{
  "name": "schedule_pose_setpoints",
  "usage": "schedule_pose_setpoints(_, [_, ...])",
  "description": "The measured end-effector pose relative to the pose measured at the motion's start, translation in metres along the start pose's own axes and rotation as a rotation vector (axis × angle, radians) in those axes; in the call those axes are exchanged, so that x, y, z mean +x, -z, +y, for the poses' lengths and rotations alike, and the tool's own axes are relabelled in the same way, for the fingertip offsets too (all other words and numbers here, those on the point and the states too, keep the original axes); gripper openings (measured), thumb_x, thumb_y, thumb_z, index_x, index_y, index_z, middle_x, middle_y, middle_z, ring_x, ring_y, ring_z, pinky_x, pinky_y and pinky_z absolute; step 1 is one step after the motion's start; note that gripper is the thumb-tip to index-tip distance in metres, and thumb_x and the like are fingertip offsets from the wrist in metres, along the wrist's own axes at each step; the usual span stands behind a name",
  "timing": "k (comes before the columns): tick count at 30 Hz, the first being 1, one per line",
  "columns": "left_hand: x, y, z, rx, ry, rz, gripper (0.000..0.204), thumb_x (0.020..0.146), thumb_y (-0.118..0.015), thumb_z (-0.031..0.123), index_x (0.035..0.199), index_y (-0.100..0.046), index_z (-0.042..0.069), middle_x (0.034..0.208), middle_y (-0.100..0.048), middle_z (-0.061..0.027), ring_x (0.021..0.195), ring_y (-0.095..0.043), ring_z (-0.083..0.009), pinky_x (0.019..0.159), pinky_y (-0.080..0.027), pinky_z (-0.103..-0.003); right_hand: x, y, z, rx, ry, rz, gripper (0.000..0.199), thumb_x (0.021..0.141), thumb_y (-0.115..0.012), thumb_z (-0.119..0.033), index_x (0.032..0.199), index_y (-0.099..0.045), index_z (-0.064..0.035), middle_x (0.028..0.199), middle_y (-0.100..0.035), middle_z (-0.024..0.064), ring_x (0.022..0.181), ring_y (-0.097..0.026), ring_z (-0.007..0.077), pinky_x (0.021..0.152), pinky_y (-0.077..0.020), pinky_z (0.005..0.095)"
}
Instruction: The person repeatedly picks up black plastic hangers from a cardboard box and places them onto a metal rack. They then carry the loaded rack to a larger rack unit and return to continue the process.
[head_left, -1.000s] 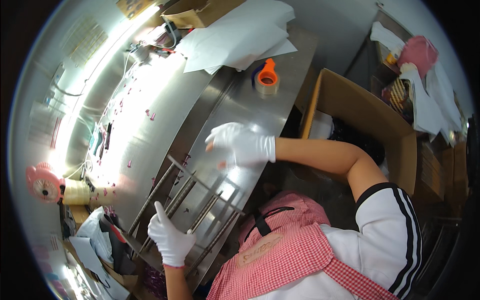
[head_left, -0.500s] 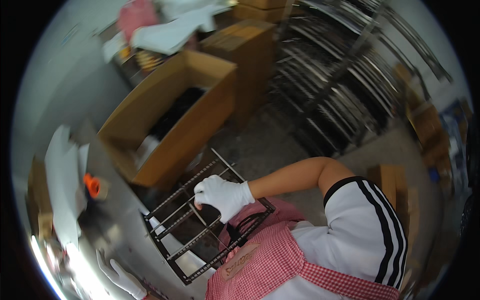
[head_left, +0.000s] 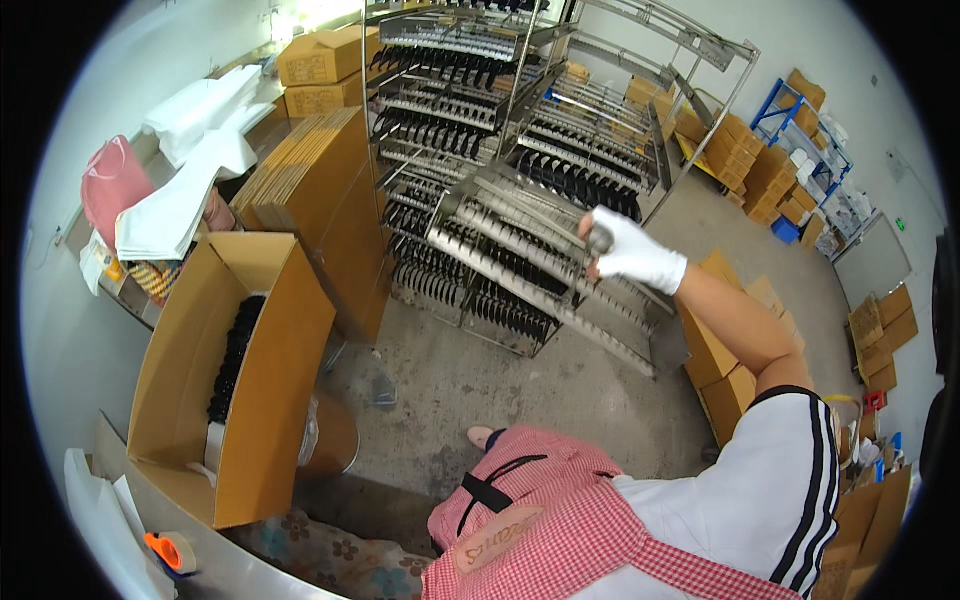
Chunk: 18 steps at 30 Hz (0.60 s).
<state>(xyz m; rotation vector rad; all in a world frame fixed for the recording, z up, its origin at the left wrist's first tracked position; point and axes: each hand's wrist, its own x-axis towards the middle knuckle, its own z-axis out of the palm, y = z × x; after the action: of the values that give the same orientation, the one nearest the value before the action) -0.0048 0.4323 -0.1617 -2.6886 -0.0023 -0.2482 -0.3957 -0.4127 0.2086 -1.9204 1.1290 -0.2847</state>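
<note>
In its white fingertip-less glove, my right hand [head_left: 635,250] reaches forward and is closed on a metal rack frame [head_left: 600,330], a long piece with notched parallel bars and an end plate. The frame hangs tilted in the air, its far end overlapping the tall shelving cart [head_left: 520,90] behind it. That cart carries several tiers of similar notched bars, many lined with rows of black curved pieces [head_left: 585,183]. My left hand is out of view.
On my left an open cardboard box [head_left: 265,420] holds black pieces. Behind it stand flattened cartons [head_left: 335,200]. A tape roll with an orange part [head_left: 172,552] lies on the metal table [head_left: 235,575]. Brown cartons [head_left: 725,375] stand beside my right arm, with blue shelving [head_left: 815,125] beyond.
My view has swung right toward the shelving cart. The right hand, earlier over a dark rack frame near my apron, now holds a rack frame farther out. My left hand has left the view.
</note>
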Motion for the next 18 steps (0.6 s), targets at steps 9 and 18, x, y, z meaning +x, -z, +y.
schedule_pose_setpoints(9, [-0.121,0.039,-0.005,0.070,0.159,-0.167,0.067,0.096,-0.052,0.054,0.131,-0.057,-0.003,0.140,-0.053,-0.0232,0.138,-0.038,-0.0465,0.111,-0.028,-0.064,0.085,0.166,-0.070,-0.837,0.246,0.420,0.048,0.068,-0.077,-0.024,0.112,-0.061,-0.0140,0.100,-0.061,0.0131,0.100,-0.058,0.0268,0.088,-0.0487,0.0421])
schedule_pose_setpoints(18, [-0.042,0.184,0.107,-0.266,0.200,-0.480,0.087,0.091,-0.051,0.068,0.145,-0.043,0.001,0.150,-0.042,-0.0244,0.142,-0.036,-0.0391,0.114,-0.025,-0.065,0.147,0.306,-0.027,-0.528,0.175,0.169,0.059,0.080,-0.075,-0.023,0.136,-0.060,-0.0098,0.130,-0.065,0.0077,0.111,-0.063,0.0223,0.101,-0.0480,0.0367])
